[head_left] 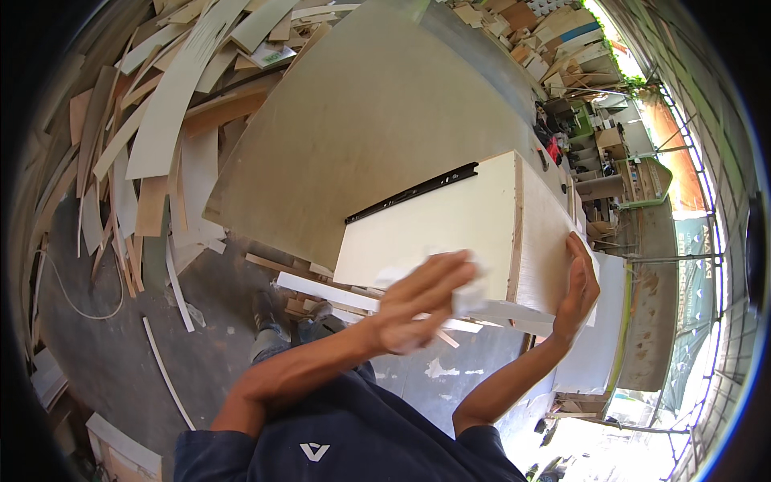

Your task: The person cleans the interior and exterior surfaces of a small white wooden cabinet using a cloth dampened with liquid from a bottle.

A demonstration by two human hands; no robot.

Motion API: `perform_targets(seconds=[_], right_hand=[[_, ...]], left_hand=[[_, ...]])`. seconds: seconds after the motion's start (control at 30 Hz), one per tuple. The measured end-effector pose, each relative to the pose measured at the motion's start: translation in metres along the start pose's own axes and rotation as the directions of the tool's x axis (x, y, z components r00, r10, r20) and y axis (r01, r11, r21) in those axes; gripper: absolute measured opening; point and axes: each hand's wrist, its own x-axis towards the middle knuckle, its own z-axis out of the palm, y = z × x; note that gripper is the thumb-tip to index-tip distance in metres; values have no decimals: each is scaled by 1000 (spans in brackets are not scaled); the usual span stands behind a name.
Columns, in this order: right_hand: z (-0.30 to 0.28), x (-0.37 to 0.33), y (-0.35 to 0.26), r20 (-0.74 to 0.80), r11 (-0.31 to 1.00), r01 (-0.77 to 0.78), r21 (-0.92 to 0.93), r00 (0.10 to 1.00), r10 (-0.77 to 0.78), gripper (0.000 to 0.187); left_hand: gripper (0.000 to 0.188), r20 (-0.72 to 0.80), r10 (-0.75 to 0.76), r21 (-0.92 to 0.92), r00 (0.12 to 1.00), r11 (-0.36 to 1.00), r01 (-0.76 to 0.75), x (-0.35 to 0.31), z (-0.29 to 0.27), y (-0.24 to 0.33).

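Upright on the workbench (482,88), the white cabinet box (438,229) carries a black drawer slide (411,193) along its top edge. Left hand (422,301) presses a white cloth (470,297) flat against its face; right hand (578,289) lies open-palmed on the box's right corner.

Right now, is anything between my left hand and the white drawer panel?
Only a white cloth held under the left hand, pressed on the white panel. The right hand lies directly on the box's plywood side.
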Motion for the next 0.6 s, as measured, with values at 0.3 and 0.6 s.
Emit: perform_targets(seconds=[0.3, 0.6], right_hand=[[-3, -3, 0, 13, 1000, 25, 9, 1000, -25, 49], [-3, -1, 2, 13, 1000, 13, -28, 1000, -13, 47]], left_hand=[[17, 91, -105, 238, 990, 968, 81, -48, -27, 2], [17, 39, -144, 291, 989, 948, 126, -62, -21, 4]])
